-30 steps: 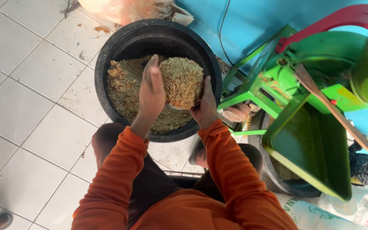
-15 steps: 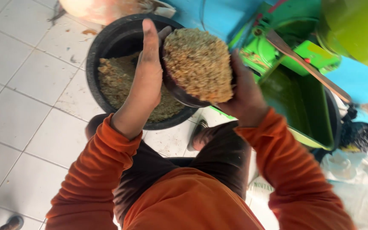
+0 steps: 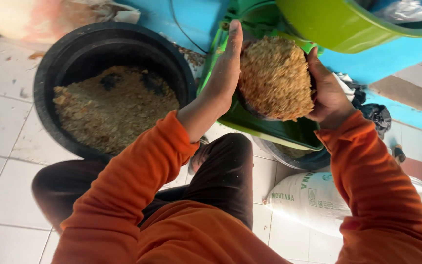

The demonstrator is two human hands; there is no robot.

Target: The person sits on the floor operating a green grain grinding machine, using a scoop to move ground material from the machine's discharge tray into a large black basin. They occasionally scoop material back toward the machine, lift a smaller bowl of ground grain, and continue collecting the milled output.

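My left hand [image 3: 226, 68] and my right hand [image 3: 327, 90] hold between them a dark bowl heaped with coarse tan mash [image 3: 275, 77]. The bowl is lifted high, in front of the green machine [image 3: 289, 129] and just under its lime-green hopper [image 3: 338, 24]. The left palm presses flat on the bowl's left side; the right hand cups its right side and underside. The bowl's rim is mostly hidden by the heap. Both arms wear orange sleeves. To the left on the floor stands a large black tub [image 3: 54, 63], partly filled with the same tan mash [image 3: 113, 107].
A green chute sits below the bowl, with a dark bucket [image 3: 294, 156] under it. A white printed sack [image 3: 318, 200] lies on the white tiled floor at right. A blue wall [image 3: 191, 19] runs behind. My knees in dark trousers are bent beneath the arms.
Both hands have lifted the filled bowl out of the black tub and carried it up and to the right, towards the green machine's hopper.
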